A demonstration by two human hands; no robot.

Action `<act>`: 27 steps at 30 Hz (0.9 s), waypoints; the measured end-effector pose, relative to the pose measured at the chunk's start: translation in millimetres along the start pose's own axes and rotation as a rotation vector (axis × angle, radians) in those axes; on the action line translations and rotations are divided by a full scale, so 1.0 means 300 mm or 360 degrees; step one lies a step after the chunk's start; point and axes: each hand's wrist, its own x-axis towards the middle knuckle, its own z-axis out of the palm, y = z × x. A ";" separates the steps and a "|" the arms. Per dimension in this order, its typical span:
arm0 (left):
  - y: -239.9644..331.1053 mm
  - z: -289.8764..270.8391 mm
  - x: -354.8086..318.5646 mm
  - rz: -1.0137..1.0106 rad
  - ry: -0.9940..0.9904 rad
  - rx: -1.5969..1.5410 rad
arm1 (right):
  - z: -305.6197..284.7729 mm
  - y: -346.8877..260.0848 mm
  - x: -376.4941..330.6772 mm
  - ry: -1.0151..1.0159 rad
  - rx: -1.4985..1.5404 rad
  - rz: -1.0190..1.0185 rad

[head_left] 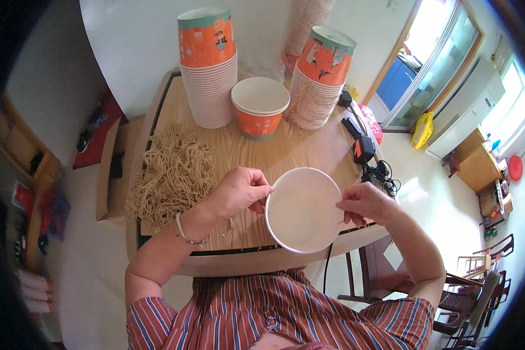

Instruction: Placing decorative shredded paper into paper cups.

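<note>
Striped cloth [262, 300] fronts the woodgrain table's [238, 154] near edge; left hand [239, 189] and right hand [368, 203] pinch a round tub's [302, 213] rim.

Both hands [242, 192] holding white tub [303, 211], tan strings [172, 178]

Daylight from the window [512, 96] at your right glares off the pale floor [414, 192], while your left side falls dimmer and fisheye distortion warps your view toward blackened edges.
</note>
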 end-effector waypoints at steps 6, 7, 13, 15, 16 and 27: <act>0.228 0.010 0.030 0.0530 0.0214 0.0281 | -0.160 -0.175 -0.048 0.0465 -0.0107 -0.0349; 0.274 0.005 0.031 0.0602 0.0297 0.0411 | -0.184 -0.211 -0.049 0.0567 -0.0135 -0.0462; 0.601 -0.015 0.125 0.1380 0.0907 0.0979 | -0.390 -0.425 -0.013 0.1163 -0.0397 -0.0956; 0.707 -0.011 0.170 0.1462 0.1069 0.1141 | -0.488 -0.482 0.031 0.1295 -0.0421 -0.1172; 0.754 -0.017 0.187 0.1529 0.1253 0.1298 | -0.526 -0.519 0.051 0.1283 -0.0389 -0.1319; 0.936 -0.201 0.649 0.2238 0.1838 0.1678 | -0.864 -0.715 0.413 0.1236 -0.0189 -0.1688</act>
